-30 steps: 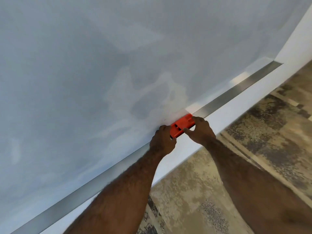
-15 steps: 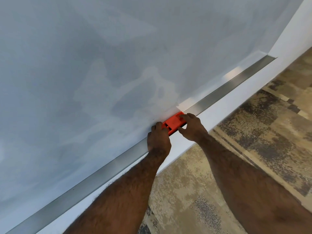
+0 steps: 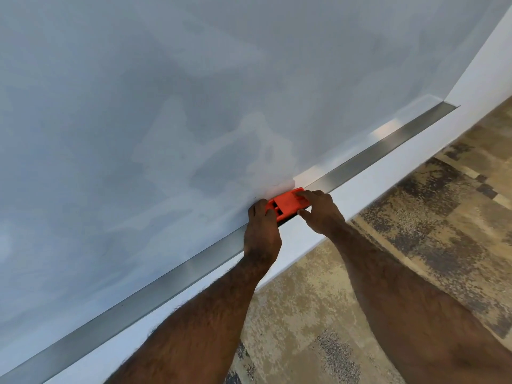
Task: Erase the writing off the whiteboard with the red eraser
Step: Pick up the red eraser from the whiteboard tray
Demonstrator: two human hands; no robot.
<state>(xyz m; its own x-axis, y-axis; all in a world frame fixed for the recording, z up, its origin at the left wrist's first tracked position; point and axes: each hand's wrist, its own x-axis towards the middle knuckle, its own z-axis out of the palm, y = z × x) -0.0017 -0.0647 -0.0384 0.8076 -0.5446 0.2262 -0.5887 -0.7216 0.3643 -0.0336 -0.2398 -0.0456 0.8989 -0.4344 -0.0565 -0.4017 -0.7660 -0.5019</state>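
From the head view I am seeing both of my forearms running out of the bottom edge of the picture, so elbows and everything above them are cut off. The whiteboard (image 3: 166, 120) is filling most of the view, its top and left edges falling outside the picture; it is showing only cloudy grey smears and paler wiped patches, and I cannot make out any legible writing. The red eraser (image 3: 286, 204) is lying on the metal tray (image 3: 374, 159) along the whiteboard's bottom edge, right where the tray is meeting the board surface. My left hand (image 3: 261, 234) is covering the eraser's left end, fingers curled over it, so that end is hidden. My right hand (image 3: 321, 212) is pinching the eraser's right end, fingertips on its top and thumb at its near side. Both hands are gripping the eraser, close together. Apart from the eraser, the visible stretch of tray is holding nothing. The patterned carpet (image 3: 415, 231) is showing below the white wall strip (image 3: 368, 187).
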